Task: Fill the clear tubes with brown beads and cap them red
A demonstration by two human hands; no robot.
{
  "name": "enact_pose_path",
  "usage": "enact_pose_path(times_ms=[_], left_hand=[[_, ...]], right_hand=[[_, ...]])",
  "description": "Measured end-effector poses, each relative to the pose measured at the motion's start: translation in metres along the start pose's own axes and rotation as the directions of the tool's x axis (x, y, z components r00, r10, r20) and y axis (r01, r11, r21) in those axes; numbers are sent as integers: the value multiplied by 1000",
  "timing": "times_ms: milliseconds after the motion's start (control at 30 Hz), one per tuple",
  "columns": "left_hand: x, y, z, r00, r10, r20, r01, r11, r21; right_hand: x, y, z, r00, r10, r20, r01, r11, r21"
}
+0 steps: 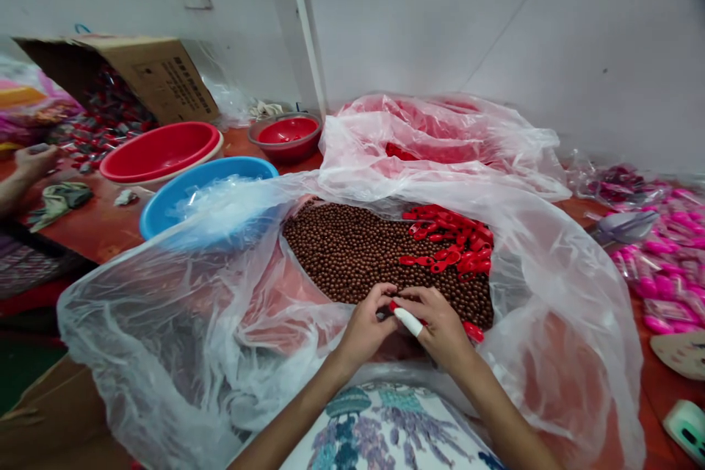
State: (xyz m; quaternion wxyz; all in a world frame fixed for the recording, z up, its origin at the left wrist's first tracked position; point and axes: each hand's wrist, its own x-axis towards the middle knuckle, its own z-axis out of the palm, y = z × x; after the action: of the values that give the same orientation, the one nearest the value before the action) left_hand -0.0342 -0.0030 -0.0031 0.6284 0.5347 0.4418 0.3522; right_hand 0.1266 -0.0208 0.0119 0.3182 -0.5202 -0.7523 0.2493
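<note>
My left hand point(368, 323) and my right hand point(439, 319) meet at the near edge of a heap of small brown balls point(352, 246). Their fingers are closed together around a small red plastic piece point(393, 305), mostly hidden by the fingertips. A white cover point(408, 322) wraps one digit of my right hand. Whether my left fingers grip the same piece or something darker, I cannot tell. Several red plastic pieces with round ends point(452, 257) lie on the balls, right of the middle. A clear plastic bag point(551, 272) spreads open around the heap.
Left of the bag stand a blue basin point(154, 217) with clear plastic in it, a red basin point(107, 167) and a smaller bowl point(313, 134). A carton point(165, 81) spills wrapped items. Pink packets point(669, 264) lie right. A co-worker's hand point(36, 161) shows far left.
</note>
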Motion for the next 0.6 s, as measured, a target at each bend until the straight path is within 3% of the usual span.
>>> enact_pose_path(times_ms=[100, 167, 233, 300, 433, 533, 600], left_hand=[[1, 2, -1, 1000, 12, -8, -13, 998, -59], [1, 4, -2, 1000, 15, -21, -17, 997, -79], [1, 6, -2, 999, 28, -34, -30, 997, -69], [1, 7, -2, 998, 42, -42, -44, 998, -41], [1, 6, 0, 998, 46, -38, -47, 999, -20], [1, 3, 3, 998, 44, -33, -45, 998, -35], [1, 2, 4, 1000, 22, -22, -24, 996, -81]], right_hand=[[-8, 7, -2, 1000, 16, -26, -15, 1000, 22], [-16, 14, -1, 979, 186, -86, -180, 981, 69], [-24, 20, 1, 935, 349, -69, -340, 933, 119], [-29, 25, 4, 912, 409, -14, -399, 896, 193], [-30, 25, 7, 927, 364, -94, -320, 895, 312], [-27, 22, 8, 962, 241, -131, -212, 956, 201], [-25, 19, 9, 992, 108, -59, -103, 991, 80]])
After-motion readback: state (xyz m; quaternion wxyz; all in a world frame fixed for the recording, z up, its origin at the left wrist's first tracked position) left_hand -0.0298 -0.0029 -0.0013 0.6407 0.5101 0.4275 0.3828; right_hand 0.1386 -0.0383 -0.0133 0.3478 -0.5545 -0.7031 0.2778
